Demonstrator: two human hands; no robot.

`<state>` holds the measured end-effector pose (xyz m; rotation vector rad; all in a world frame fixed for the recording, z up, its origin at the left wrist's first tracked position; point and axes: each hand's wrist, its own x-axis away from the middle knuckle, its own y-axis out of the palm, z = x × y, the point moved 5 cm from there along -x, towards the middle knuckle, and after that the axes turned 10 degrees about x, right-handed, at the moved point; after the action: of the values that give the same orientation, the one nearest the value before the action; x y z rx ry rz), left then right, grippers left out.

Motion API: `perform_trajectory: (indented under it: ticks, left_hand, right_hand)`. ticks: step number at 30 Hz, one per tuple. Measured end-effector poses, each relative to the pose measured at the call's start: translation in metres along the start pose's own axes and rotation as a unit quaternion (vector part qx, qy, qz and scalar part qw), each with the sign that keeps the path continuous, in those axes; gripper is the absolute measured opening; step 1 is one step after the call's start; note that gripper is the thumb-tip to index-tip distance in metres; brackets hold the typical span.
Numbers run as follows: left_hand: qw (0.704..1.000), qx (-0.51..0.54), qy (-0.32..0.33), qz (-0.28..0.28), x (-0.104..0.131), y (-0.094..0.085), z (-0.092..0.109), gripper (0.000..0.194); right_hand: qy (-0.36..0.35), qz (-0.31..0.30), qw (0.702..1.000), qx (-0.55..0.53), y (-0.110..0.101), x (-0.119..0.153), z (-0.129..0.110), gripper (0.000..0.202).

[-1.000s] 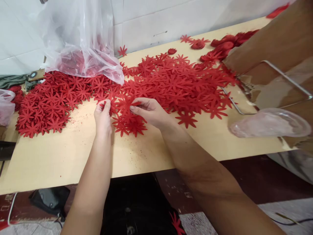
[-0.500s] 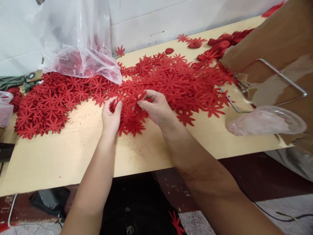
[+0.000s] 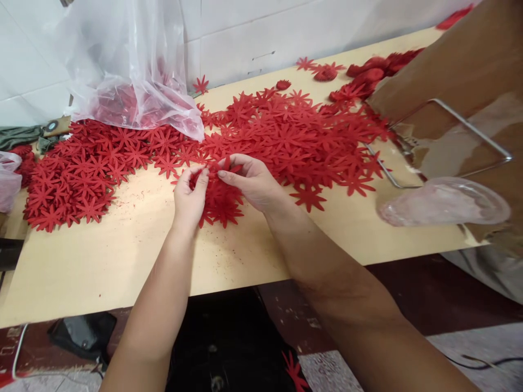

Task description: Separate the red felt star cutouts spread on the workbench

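My left hand (image 3: 191, 191) is closed, thumb against fingers, on a red flower-shaped cutout with narrow petals. Close beside it, my right hand (image 3: 249, 182) pinches a red petal piece (image 3: 227, 164) between thumb and forefinger. The fingertips of both hands nearly meet, and the held pieces overlap, so I cannot tell where one ends. Under and behind the hands lies a large pile of red flower cutouts (image 3: 286, 136). Several more cutouts (image 3: 223, 209) sit on the table just below my fingers.
A second heap of cutouts (image 3: 73, 179) lies at left, below a clear plastic bag (image 3: 134, 92) holding red pieces. At right are a cardboard sheet (image 3: 453, 81), a bent metal rod (image 3: 469, 122) and a clear plastic container (image 3: 445, 201). The table's front edge (image 3: 245, 287) is near me.
My right hand has moved slightly left, bringing its red piece up to my left hand. My left hand has shifted a little to the right. The piles look unchanged.
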<state>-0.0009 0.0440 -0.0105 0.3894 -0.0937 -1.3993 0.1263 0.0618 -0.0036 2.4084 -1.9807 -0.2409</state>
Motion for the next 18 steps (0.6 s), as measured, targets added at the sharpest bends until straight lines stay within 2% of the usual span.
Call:
perform_trajectory:
  ticks: [5,9,14,18]
  left_hand:
    - [0.999,-0.014,0.029,0.036,-0.002,-0.006,0.007,0.015]
    - [0.997,-0.030,0.064,0.035,0.000,-0.004,0.013,0.018]
    - [0.998,-0.048,0.046,-0.002,0.000,0.000,0.007,0.021]
    - [0.999,-0.040,0.036,0.008,0.000,-0.001,0.006,0.018]
  right_hand:
    - [-0.007,0.021,0.999,0.042,-0.004,-0.003,0.005,0.047]
    - [-0.006,0.021,0.998,0.062,-0.004,-0.003,0.004,0.048]
    - [-0.030,0.004,0.998,0.051,-0.001,-0.002,-0.001,0.046]
    - [-0.031,0.051,0.997,0.058,-0.007,-0.004,0.003,0.044]
